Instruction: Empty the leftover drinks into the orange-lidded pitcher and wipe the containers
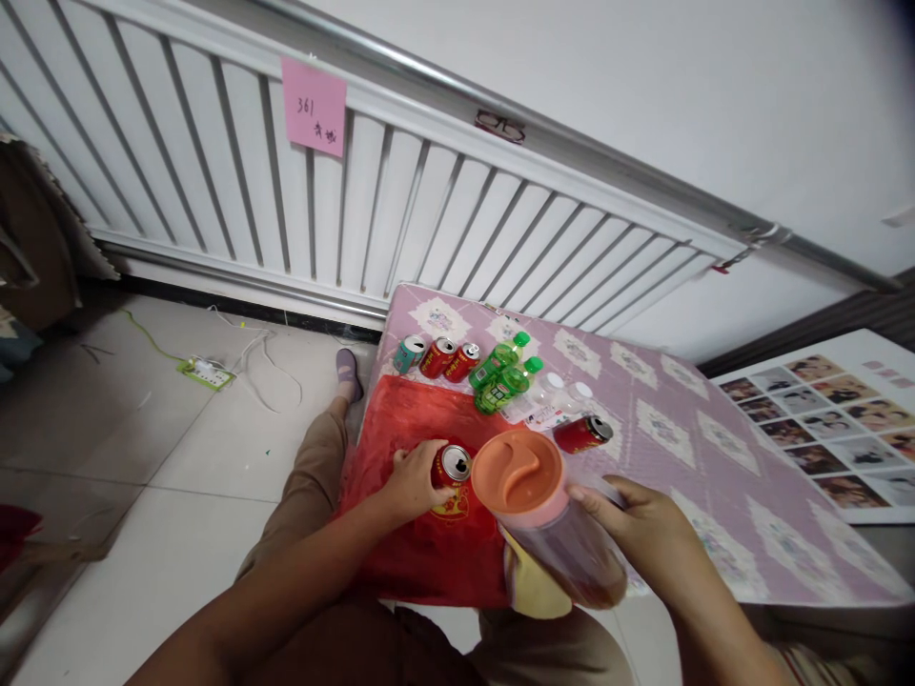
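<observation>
My left hand [421, 481] is wrapped round an opened red can [450, 469], upright over the red cloth [400, 419]. In my right hand [636, 519] is the handle of a clear pitcher [572, 553] with an orange lid [516, 474] and some brown liquid inside. The pitcher tilts toward the can, its lid just right of the can's top. A yellow cloth [538, 579] hangs beside the pitcher, below the lid. Behind, another red can [582, 434] lies on its side, near the lid.
At the back of the purple table cover [615, 362] stand a teal can [410, 354], two red cans [438, 357], two green bottles [502, 386] and clear bottles with white caps [552, 386]. A radiator [443, 200] runs behind. A photo board [822, 419] is at right.
</observation>
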`<move>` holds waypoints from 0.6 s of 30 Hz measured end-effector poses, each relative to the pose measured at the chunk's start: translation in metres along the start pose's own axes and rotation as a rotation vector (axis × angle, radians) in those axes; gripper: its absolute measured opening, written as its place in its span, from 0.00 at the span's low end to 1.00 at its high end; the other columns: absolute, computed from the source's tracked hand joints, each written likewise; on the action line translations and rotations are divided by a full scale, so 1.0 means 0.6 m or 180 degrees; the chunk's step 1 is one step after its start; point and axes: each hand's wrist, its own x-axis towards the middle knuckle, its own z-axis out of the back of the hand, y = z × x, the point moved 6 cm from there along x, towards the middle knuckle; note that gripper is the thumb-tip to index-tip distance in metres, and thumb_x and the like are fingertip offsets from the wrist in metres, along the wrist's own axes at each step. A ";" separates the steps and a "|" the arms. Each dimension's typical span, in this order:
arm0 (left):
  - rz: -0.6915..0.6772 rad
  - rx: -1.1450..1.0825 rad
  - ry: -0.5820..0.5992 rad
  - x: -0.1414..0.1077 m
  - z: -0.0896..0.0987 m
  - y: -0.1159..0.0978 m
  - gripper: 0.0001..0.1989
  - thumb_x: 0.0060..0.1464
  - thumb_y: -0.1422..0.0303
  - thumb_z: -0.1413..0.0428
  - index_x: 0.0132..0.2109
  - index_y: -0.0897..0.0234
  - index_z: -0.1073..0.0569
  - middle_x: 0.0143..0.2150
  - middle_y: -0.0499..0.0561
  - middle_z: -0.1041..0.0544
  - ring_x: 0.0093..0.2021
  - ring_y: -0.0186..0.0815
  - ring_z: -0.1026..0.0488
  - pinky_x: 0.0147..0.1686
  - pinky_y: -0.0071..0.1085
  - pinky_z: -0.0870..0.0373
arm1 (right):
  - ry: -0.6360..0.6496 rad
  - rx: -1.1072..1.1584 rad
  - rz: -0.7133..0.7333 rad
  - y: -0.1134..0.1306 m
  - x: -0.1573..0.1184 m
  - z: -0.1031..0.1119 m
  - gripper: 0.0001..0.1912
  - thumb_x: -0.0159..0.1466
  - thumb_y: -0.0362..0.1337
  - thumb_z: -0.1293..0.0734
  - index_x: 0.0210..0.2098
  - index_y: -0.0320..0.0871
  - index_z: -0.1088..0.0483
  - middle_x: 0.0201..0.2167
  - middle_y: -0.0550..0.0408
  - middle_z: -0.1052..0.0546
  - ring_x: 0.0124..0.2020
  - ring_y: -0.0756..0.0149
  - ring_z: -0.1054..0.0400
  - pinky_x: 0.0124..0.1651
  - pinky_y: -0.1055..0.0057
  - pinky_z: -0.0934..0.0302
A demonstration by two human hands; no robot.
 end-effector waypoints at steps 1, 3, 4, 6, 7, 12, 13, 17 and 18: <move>-0.0007 -0.0001 0.0001 0.000 0.000 0.000 0.38 0.44 0.67 0.33 0.61 0.62 0.37 0.62 0.60 0.30 0.63 0.52 0.34 0.62 0.54 0.44 | -0.0004 0.0029 0.0016 -0.002 -0.001 -0.001 0.21 0.44 0.58 0.32 0.17 0.44 0.27 0.15 0.56 0.27 0.20 0.62 0.34 0.22 0.70 0.40; -0.0019 -0.0005 0.0006 0.000 0.000 0.001 0.38 0.44 0.68 0.32 0.61 0.61 0.37 0.62 0.60 0.30 0.63 0.51 0.34 0.62 0.54 0.44 | -0.0068 0.0084 0.0059 -0.007 -0.002 0.000 0.21 0.45 0.57 0.32 0.16 0.45 0.28 0.15 0.56 0.28 0.19 0.63 0.35 0.22 0.70 0.41; -0.0023 -0.0005 0.0012 -0.001 0.000 0.001 0.38 0.44 0.68 0.33 0.62 0.61 0.37 0.62 0.60 0.30 0.63 0.51 0.34 0.62 0.54 0.44 | -0.0104 0.0102 0.0079 -0.011 -0.003 0.001 0.21 0.45 0.57 0.31 0.15 0.45 0.29 0.14 0.57 0.30 0.19 0.64 0.36 0.21 0.71 0.42; -0.0029 0.0002 0.0031 -0.001 0.000 0.000 0.38 0.44 0.68 0.33 0.62 0.61 0.38 0.63 0.61 0.30 0.63 0.51 0.34 0.62 0.53 0.45 | -0.0151 0.0138 0.0124 -0.021 -0.005 0.003 0.22 0.46 0.57 0.31 0.14 0.44 0.30 0.14 0.58 0.32 0.19 0.65 0.37 0.20 0.72 0.43; -0.0030 0.0006 0.0042 -0.001 0.000 -0.001 0.38 0.44 0.69 0.33 0.62 0.61 0.38 0.63 0.61 0.31 0.63 0.51 0.34 0.62 0.54 0.45 | -0.0151 0.0165 0.0139 -0.027 -0.007 0.003 0.21 0.47 0.56 0.31 0.15 0.44 0.29 0.14 0.58 0.32 0.19 0.65 0.37 0.21 0.72 0.42; 0.0021 0.0024 0.0082 -0.001 0.003 -0.008 0.38 0.44 0.71 0.33 0.62 0.61 0.38 0.63 0.61 0.31 0.64 0.50 0.35 0.62 0.54 0.45 | -0.0319 0.0433 0.0236 -0.051 -0.018 0.007 0.19 0.51 0.52 0.30 0.16 0.44 0.30 0.15 0.59 0.34 0.20 0.68 0.41 0.22 0.73 0.44; 0.0042 0.0031 0.0082 -0.002 0.004 -0.009 0.38 0.44 0.71 0.33 0.61 0.61 0.38 0.63 0.61 0.31 0.64 0.50 0.35 0.62 0.54 0.45 | -0.0436 0.0504 0.0242 -0.057 -0.021 0.010 0.19 0.52 0.52 0.30 0.15 0.44 0.31 0.15 0.60 0.36 0.20 0.69 0.42 0.22 0.74 0.45; 0.0098 0.0059 0.0077 -0.003 0.007 -0.015 0.38 0.43 0.72 0.33 0.61 0.60 0.37 0.63 0.60 0.31 0.64 0.51 0.35 0.63 0.55 0.46 | -0.0717 0.0812 0.0163 -0.086 -0.023 0.014 0.20 0.51 0.52 0.30 0.16 0.44 0.33 0.15 0.62 0.39 0.20 0.71 0.46 0.22 0.74 0.48; 0.0104 0.0067 0.0082 -0.003 0.008 -0.016 0.38 0.43 0.72 0.33 0.61 0.60 0.37 0.63 0.60 0.30 0.64 0.51 0.35 0.63 0.55 0.46 | -0.0723 0.0895 0.0141 -0.093 -0.023 0.014 0.20 0.51 0.52 0.29 0.16 0.44 0.34 0.15 0.62 0.39 0.20 0.71 0.47 0.22 0.74 0.49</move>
